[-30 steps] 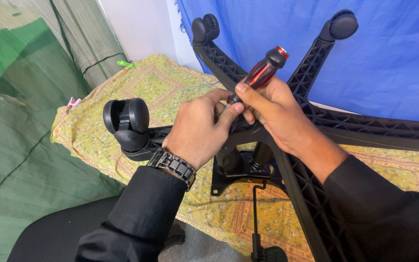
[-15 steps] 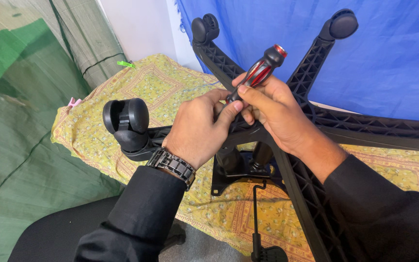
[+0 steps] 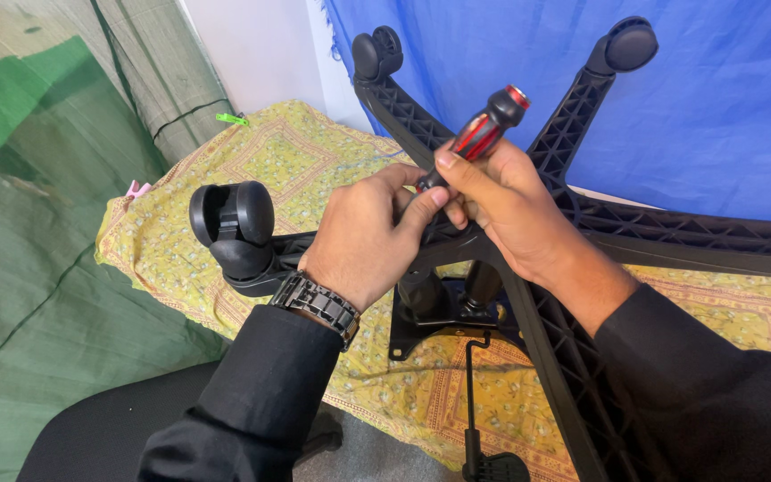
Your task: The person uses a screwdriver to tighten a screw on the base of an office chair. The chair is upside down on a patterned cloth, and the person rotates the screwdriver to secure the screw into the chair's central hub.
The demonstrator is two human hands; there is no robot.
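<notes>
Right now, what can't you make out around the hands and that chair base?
All in the head view:
- Tip of the screwdriver: hidden behind the left hand and right hand, so what it engages cannot be told.
- Hub of the chair base: covered by both hands.
- The base's right and lower legs: cut off by the frame edges, casters out of sight.
- Lever below the hub: its lower end is partly cut off at the bottom edge.
</notes>
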